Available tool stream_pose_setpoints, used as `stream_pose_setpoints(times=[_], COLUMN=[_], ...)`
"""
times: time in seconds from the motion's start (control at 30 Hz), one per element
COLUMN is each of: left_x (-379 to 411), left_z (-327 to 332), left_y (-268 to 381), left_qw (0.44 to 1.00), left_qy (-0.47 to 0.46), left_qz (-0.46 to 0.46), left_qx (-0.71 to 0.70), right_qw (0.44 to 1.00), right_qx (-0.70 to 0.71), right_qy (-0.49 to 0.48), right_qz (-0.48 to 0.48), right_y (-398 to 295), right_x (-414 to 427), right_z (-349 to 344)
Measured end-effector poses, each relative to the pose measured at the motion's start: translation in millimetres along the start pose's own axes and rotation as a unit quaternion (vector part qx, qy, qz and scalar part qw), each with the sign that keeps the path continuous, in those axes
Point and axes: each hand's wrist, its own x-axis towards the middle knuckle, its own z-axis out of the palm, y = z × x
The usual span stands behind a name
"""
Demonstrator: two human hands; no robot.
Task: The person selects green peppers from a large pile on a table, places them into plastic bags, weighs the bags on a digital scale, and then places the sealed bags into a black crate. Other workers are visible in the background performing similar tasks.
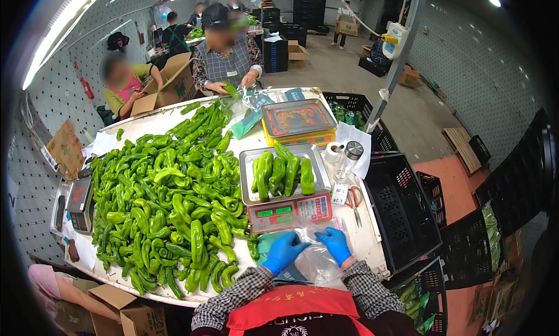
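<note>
Both my hands wear blue gloves and are at the table's near edge, in front of a red and white digital scale (290, 213). My left hand (283, 251) and my right hand (334, 245) pinch the upper part of a clear plastic bag (321, 265) between them. Beneath my left hand lie green and dark printed bags (267, 241). On the scale's metal tray (321, 161) rest several long green peppers (277, 170). One loose green pepper (253, 247) lies just left of my left hand.
A large heap of green peppers (170, 205) covers the table's left side. Right of the scale are scissors (356, 200), a glass jar (349, 159) and a label roll (333, 152). A second scale (299, 118) stands behind; black crates (404, 209) adjoin. A co-worker (227, 56) stands opposite.
</note>
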Motion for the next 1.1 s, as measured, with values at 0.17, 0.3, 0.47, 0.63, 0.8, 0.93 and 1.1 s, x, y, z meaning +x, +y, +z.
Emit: stream_pose_setpoints(times=[0.17, 0.3, 0.47, 0.63, 0.8, 0.93, 1.1], left_x=[1.8, 0.7, -11.5, -22.4, -31.4, -41.1, -57.6], left_z=[41.8, 29.3, 8.5, -36.6, -77.1, -111.8, -174.7], left_y=[-28.4, -22.9, -24.3, -18.5, -25.8, -14.6, 46.1], left_qw=[0.985, 0.993, 0.941, 0.902, 0.877, 0.869, 0.886], left_qy=[-0.015, -0.084, -0.018, 0.028, 0.079, 0.156, 0.306], left_qz=[0.085, -0.037, -0.128, -0.14, -0.192, -0.134, -0.014], left_qx=[-0.152, -0.071, -0.313, -0.409, -0.433, -0.45, -0.348], right_qw=[0.987, 0.981, 0.998, 0.997, 0.995, 0.99, 0.965], right_qx=[0.044, 0.12, -0.036, -0.064, -0.038, -0.074, -0.25], right_qy=[-0.125, -0.105, -0.052, 0.024, -0.093, -0.116, -0.006], right_qz=[0.086, 0.113, -0.009, 0.026, 0.0, 0.018, -0.079], right_y=[-35.3, -36.0, 1.6, 103.7, 71.9, 63.0, 46.4], right_x=[-26.2, -28.5, -3.6, 43.2, 31.1, 24.7, 10.9], right_z=[11.2, -9.5, -28.2, -53.9, -34.3, -42.8, -49.3])
